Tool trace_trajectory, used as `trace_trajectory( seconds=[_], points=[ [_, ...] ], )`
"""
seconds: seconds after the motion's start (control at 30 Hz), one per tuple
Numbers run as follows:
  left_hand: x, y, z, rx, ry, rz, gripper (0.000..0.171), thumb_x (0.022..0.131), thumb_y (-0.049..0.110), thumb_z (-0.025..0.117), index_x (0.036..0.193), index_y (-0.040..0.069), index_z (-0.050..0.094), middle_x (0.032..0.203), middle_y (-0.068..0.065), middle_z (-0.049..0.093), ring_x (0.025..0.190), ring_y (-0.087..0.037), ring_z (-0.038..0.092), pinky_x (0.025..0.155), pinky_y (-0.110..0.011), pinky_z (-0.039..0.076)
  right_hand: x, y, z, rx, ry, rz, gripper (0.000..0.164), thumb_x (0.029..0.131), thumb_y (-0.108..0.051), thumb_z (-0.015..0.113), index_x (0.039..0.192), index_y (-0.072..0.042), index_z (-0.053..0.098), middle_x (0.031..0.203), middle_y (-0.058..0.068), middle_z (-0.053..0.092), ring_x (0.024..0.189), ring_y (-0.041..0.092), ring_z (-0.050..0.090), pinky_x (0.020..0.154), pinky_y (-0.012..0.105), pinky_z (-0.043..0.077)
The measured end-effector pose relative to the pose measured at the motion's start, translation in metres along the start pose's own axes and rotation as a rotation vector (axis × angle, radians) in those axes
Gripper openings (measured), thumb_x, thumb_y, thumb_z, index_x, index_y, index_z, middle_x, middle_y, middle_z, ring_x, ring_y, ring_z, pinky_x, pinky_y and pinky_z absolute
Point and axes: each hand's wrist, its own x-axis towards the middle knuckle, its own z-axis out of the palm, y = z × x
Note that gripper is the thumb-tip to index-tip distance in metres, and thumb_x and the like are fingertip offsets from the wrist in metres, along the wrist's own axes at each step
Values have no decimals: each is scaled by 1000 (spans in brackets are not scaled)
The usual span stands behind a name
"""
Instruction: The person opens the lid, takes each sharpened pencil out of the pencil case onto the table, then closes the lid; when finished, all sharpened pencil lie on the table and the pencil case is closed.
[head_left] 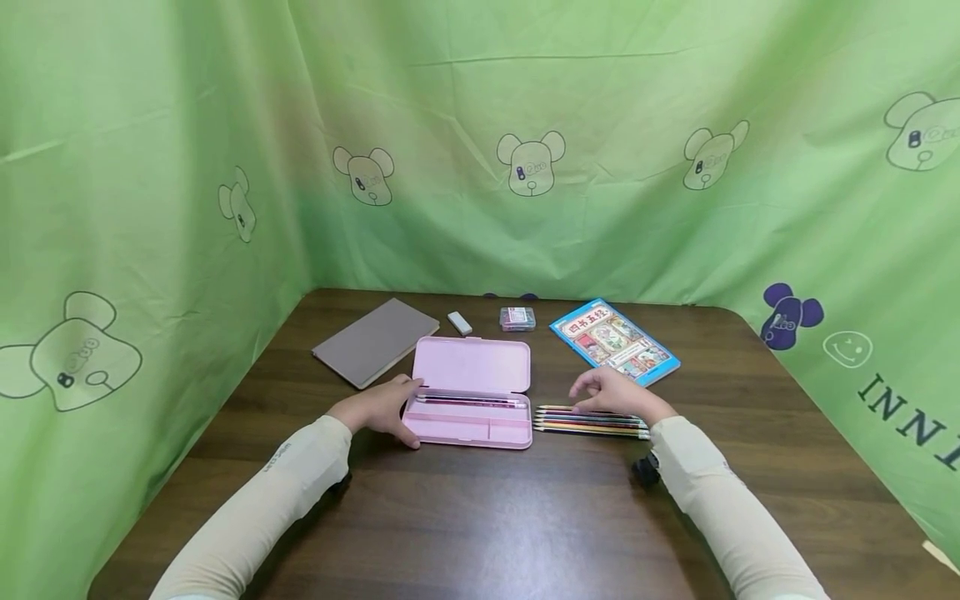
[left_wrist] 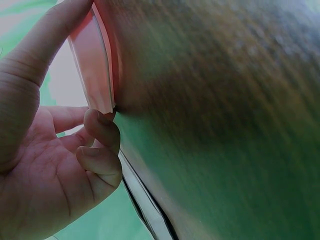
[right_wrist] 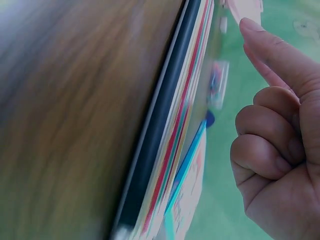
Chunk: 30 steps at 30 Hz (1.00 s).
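Observation:
A pink pencil case (head_left: pixel 471 364) lies with its lid raised in the middle of the table. A few pencils (head_left: pixel 468 402) rest in its rear compartment; the front compartments hold nothing. My left hand (head_left: pixel 381 407) holds the case's left end, thumb at the near corner and fingers at the far one; the left wrist view shows this grip on the case wall (left_wrist: pixel 94 65). Right of the case lies a row of several pencils (head_left: pixel 588 425). Just over them hovers my right hand (head_left: pixel 613 393), thumb and index finger extended, other fingers curled, nothing visible between them.
Behind the case are a grey notebook (head_left: pixel 377 342), a white eraser (head_left: pixel 460 323) and a small clear box (head_left: pixel 517 319) with colourful contents. A blue-edged picture book (head_left: pixel 615 340) lies beyond my right hand. Green curtain (head_left: pixel 480 225) hangs around the table's far side.

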Motion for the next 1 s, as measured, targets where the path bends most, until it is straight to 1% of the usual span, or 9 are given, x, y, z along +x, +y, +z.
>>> trace_trajectory(
  seconds=[0.17,0.3,0.5,0.6,0.73,0.8,1.0],
  points=[
    [1,-1,2,7,9,4,103,65,40,82,144,2,28,136,-17,38,117,-26,45,103,-43,36,15,-11,11,5,-34,-57,19,76,-17,75,90,-5,69,52,-7,33,47,4,28,47,21,29],
    [1,-1,3,15,13,6,104,64,40,83,144,2,28,136,-17,38,117,-26,45,102,-43,36,26,-20,19,4,-57,-94,17,77,-18,74,89,-7,70,50,-9,32,46,4,27,47,20,29],
    [1,-1,3,7,25,4,105,63,40,83,144,2,28,136,-16,39,118,-25,45,101,-42,37,40,-37,31,-9,-79,-133,17,77,-17,74,90,-6,71,51,-7,36,46,5,29,46,20,27],
    [2,-2,4,9,30,10,105,63,40,83,143,1,28,136,-17,39,118,-26,45,101,-42,37,46,-43,37,-42,-102,-125,21,77,-18,74,93,-5,72,54,-6,43,49,5,34,47,19,29],
    [2,-1,5,9,31,21,104,63,40,83,143,0,29,135,-17,39,118,-26,45,101,-41,37,50,-48,43,-97,-131,-125,26,76,-17,75,98,-3,71,62,-4,52,57,6,42,53,20,36],
    [2,-1,5,3,31,24,104,63,39,83,143,-1,29,135,-17,39,118,-26,45,101,-42,37,51,-49,46,-129,-131,-120,26,77,-17,75,99,-4,71,66,-4,55,60,7,45,55,20,38],
    [2,-3,5,16,32,18,106,63,40,83,143,0,28,135,-16,39,117,-25,46,101,-42,37,55,-53,50,-194,-113,-106,22,76,-16,75,96,-5,71,68,-4,57,62,8,46,57,21,39]
  ],
)
